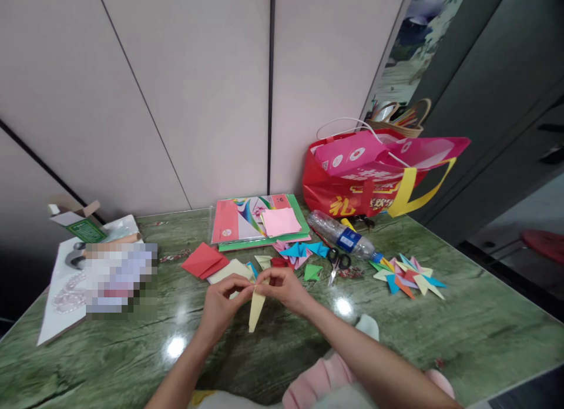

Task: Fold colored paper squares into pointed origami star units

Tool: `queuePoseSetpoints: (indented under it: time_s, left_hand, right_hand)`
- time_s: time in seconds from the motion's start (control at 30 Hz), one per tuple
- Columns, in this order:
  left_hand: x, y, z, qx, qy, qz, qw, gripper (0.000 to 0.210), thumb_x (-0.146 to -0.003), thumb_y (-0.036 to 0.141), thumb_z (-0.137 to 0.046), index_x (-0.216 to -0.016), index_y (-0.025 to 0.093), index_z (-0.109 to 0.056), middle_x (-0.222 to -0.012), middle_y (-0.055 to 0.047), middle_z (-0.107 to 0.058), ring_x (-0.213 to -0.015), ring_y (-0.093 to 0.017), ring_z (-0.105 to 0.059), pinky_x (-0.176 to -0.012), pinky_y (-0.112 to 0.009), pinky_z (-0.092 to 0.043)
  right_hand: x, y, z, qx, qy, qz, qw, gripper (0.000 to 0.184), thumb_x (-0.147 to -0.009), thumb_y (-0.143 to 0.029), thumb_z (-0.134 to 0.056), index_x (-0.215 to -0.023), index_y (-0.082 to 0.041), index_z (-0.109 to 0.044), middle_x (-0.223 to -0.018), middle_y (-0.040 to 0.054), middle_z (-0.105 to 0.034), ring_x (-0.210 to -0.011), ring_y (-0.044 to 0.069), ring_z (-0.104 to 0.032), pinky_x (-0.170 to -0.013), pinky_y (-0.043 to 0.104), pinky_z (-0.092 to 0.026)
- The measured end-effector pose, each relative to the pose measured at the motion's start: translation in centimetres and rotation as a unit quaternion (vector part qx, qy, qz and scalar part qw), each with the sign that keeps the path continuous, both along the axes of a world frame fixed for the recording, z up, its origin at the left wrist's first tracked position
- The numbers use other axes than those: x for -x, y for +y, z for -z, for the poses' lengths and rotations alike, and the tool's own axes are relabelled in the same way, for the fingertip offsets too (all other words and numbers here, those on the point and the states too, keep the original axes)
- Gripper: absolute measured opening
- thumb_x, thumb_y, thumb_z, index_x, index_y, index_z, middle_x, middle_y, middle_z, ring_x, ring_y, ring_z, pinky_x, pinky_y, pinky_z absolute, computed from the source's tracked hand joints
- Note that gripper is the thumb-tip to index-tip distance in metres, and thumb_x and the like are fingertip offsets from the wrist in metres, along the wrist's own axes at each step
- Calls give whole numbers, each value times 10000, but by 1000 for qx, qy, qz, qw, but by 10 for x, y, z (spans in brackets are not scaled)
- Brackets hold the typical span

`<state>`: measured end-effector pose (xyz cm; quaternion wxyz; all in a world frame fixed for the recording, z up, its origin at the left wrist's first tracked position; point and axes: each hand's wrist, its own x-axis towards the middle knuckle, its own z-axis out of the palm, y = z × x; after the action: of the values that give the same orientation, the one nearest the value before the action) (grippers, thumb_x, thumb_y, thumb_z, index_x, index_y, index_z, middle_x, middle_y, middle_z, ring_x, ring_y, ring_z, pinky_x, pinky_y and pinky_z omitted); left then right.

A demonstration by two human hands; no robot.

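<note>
A narrow folded strip of pale yellow paper [256, 312] hangs between my hands above the green table. My left hand [225, 302] pinches its upper end from the left. From the right, my right hand [282, 288] grips the same end, thumb and fingers pressed together. Just behind the hands lie red paper sheets [204, 261] and cream paper sheets [229, 272]. Beyond my right hand are blue folded paper pieces [304, 250], a green folded piece [312, 272] and black-handled scissors [338, 263].
A clear plastic bottle [341, 235] lies behind the scissors. Colourful folded paper [409, 277] is piled at right. Paper packs [229, 221] rest by the wall, beside a red bag [352, 191]. A small green box [86, 224] and white board [61, 303] stand left on the marbled table [145, 338].
</note>
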<state>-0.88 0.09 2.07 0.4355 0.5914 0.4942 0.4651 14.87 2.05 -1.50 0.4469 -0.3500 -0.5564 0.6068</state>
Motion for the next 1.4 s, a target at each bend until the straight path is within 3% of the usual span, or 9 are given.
queuePoseSetpoints:
  time_s: [0.27, 0.43, 0.57, 0.67, 0.87, 1.03, 1.17, 1.3, 1.4]
  left_hand:
    - [0, -2, 7, -36, 20, 7, 999, 65, -641, 212, -682, -593, 169, -672, -626, -25, -614, -601, -153, -536, -579, -235, -414]
    - [-1, -4, 7, -70, 46, -4, 996, 61, -666, 219, -664, -617, 183, -665, -658, -29, -607, -621, -160, -533, -592, -242, -407]
    - [0, -5, 8, -123, 90, -13, 988, 30, -679, 206, -656, -664, 215, -681, -693, -33, -607, -642, -166, -530, -628, -249, -402]
    - [1, -6, 11, -151, 112, -4, 982, 72, -704, 202, -631, -699, 238, -693, -721, -42, -612, -668, -173, -536, -651, -258, -403]
    - [2, -4, 18, -238, 204, 37, 949, 113, -747, 184, -589, -739, 233, -690, -724, -69, -625, -713, -188, -543, -676, -282, -411]
    - [2, 0, 23, -299, 189, 29, 935, 115, -741, 179, -602, -820, 225, -671, -781, -52, -640, -790, -194, -559, -744, -333, -434]
    - [3, 4, 23, -164, 104, -36, 980, 424, -641, 262, -699, -1047, 222, -583, -1005, -73, -624, -907, -220, -576, -797, -379, -459]
    - [2, 5, 21, 61, -64, -34, 996, 492, -584, 304, -726, -1031, 168, -570, -791, -30, -645, -701, -174, -626, -651, -301, -499]
    - [1, 5, 18, 147, -119, -27, 982, 438, -538, 291, -753, -921, 128, -618, -660, -10, -641, -602, -146, -613, -577, -247, -473]
  right_hand:
    - [1, 0, 1, -9, -12, 6, 1000, 278, -614, -411, -699, -711, -155, -651, -632, -7, -570, -584, 107, -489, -551, 227, -390]
    - [0, 3, 2, -65, -76, 98, 990, 356, -555, -343, -748, -849, -169, -648, -725, -4, -545, -625, 104, -493, -541, 211, -393]
    - [2, 1, 2, 31, -39, 25, 998, 378, -643, -427, -665, -901, -168, -570, -556, -55, -505, -444, 79, -473, -446, 212, -396]
    - [6, -2, 2, 87, 8, -22, 996, 392, -688, -482, -599, -934, -185, -532, -586, -43, -566, -469, 106, -552, -483, 247, -464]
    - [9, -3, 4, 114, 42, 7, 993, 359, -627, -428, -674, -836, -174, -529, -574, -55, -567, -503, 106, -570, -511, 249, -492]
    - [9, -2, 5, 150, 86, 22, 985, 368, -549, -365, -739, -768, -175, -514, -575, -59, -576, -524, 112, -576, -562, 285, -516]
    - [5, 0, 1, 179, 140, 22, 974, 376, -555, -330, -746, -784, -175, -491, -580, -46, -604, -542, 118, -598, -602, 303, -521]
    - [2, 2, 0, 159, 154, 27, 975, 338, -575, -321, -739, -768, -169, -507, -623, -35, -611, -554, 114, -605, -593, 286, -517]
    - [3, 3, 3, 127, 137, 26, 982, 280, -585, -314, -733, -719, -153, -548, -679, -28, -602, -573, 108, -594, -592, 286, -518]
